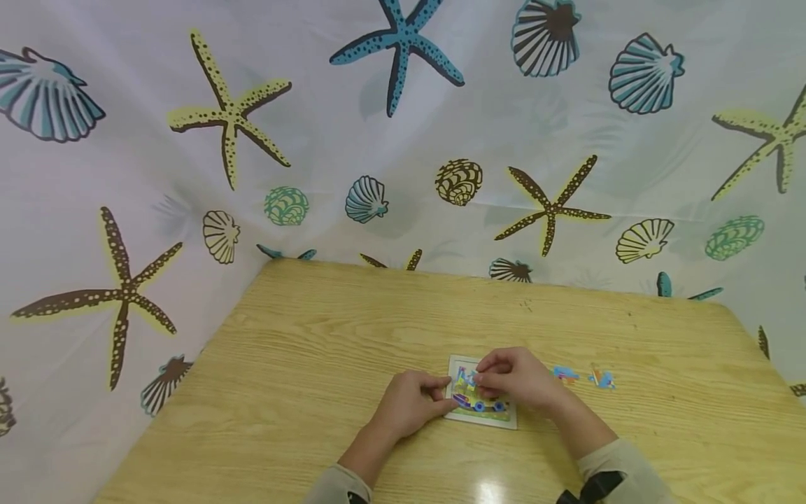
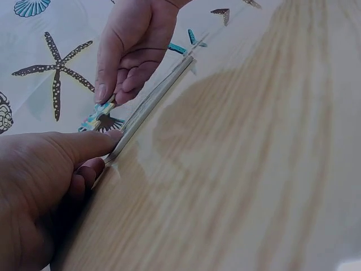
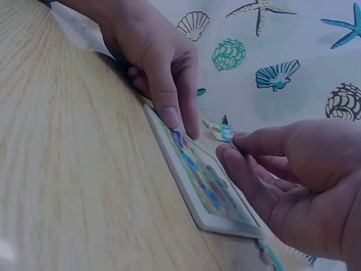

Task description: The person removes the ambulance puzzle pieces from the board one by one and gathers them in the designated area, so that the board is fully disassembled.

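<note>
A small jigsaw puzzle board (image 1: 481, 422) with a white rim and a colourful vehicle picture lies on the table. My left hand (image 1: 408, 407) pinches its left edge, thumb on top, as the left wrist view shows along the board's side (image 2: 153, 106). Above the board, my right hand (image 1: 524, 378) pinches a puzzle piece (image 3: 221, 131) between thumb and fingertips. That piece is blue, yellow and white, held tilted and apart from the board in the right wrist view. Part of the picture is hidden beneath the right hand.
Loose puzzle pieces lie right of the board, one group blue and pink (image 1: 564, 374), another orange and blue (image 1: 602, 379). The wooden table (image 1: 327, 336) meets a hanging cloth (image 1: 302, 91) printed with starfish and shells at its back and sides.
</note>
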The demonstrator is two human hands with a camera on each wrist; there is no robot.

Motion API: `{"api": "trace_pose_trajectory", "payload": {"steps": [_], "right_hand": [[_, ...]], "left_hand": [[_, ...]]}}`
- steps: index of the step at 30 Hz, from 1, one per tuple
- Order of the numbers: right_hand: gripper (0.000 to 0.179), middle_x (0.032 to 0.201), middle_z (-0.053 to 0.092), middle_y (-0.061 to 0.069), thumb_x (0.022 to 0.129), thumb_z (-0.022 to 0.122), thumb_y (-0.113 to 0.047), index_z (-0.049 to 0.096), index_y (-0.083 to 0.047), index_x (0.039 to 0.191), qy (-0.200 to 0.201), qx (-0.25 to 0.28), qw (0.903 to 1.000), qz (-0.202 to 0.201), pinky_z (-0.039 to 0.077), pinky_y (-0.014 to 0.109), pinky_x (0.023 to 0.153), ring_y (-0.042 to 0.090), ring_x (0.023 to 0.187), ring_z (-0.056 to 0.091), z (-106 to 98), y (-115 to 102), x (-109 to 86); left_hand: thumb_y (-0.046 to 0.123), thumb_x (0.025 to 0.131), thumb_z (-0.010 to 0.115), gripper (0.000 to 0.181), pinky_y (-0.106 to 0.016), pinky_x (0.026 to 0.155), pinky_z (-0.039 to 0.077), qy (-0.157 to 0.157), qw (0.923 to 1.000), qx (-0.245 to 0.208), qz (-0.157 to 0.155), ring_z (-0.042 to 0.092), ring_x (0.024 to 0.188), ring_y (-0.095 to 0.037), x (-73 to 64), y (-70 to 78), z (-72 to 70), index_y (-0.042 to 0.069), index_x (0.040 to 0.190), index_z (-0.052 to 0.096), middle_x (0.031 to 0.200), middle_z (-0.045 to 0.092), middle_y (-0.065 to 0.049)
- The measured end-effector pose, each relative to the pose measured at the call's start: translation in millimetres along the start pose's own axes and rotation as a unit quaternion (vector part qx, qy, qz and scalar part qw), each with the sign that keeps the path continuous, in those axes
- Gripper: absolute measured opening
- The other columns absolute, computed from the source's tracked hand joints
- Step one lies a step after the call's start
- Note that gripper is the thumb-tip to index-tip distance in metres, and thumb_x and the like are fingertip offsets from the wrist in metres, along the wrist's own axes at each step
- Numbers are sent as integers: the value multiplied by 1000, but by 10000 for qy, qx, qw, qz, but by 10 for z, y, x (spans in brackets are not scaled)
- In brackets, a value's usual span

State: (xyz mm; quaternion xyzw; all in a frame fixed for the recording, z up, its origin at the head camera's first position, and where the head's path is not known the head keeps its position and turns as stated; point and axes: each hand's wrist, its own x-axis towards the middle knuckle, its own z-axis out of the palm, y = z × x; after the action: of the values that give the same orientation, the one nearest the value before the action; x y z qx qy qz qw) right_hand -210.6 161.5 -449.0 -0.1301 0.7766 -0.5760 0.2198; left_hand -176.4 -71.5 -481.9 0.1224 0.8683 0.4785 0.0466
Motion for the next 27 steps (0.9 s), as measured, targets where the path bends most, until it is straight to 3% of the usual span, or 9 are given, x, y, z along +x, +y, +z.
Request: {"api": "trace_pose_trajectory", "payload": {"steps": [10,27], "right_hand": [[28,96,74,9,94,68,-7,63,13,114,53,511,9986,156,59,30,81,16,88,74,-270,91,-189],[36,96,74,8,91,73,-14,63,12,114,550,-58,9976,426,59,30,80,16,88,73,-585,205,-518]], "left_hand": [[25,80,85,41,-18,52,38,21,9999,-135,-33,50,59,-4,-7,7,16,3,112,75,74,66,6],[25,80,85,39,-19,52,38,23,9999,-20,-125,48,59,-5,-19,13,-14,7,113,75,74,64,9]]}}
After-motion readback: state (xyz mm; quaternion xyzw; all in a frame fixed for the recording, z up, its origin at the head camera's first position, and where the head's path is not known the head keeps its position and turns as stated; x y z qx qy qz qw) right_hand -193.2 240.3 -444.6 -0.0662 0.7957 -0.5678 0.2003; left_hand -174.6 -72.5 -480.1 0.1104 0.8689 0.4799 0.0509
